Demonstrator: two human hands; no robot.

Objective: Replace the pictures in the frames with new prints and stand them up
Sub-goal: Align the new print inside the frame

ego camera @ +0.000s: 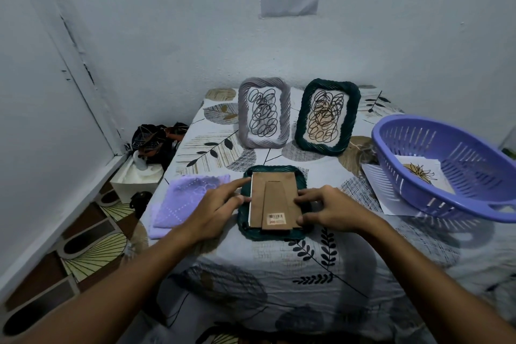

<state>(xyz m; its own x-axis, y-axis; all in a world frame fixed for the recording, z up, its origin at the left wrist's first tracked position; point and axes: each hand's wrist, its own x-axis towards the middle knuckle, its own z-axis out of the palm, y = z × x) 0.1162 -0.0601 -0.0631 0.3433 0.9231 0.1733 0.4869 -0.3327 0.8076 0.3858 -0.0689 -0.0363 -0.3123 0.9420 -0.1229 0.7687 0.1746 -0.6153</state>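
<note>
A dark green frame (275,235) lies face down at the middle of the table, its brown cardboard back (275,204) with a barcode sticker facing up. My left hand (217,204) touches the left edge of the back with straight fingers. On the right edge my right hand (326,208) presses with its fingertips. Behind them two frames stand upright with scribble prints: a grey frame (264,112) and another dark green frame (325,116). A print with a yellow flower drawing (421,173) lies inside the purple basket.
A purple plastic basket (446,170) sits tilted at the right on a white sheet (374,179). A folded lilac cloth (181,201) lies left of the flat frame. Off the table's left edge are a white box (134,176) and dark bags on the floor. Walls close behind.
</note>
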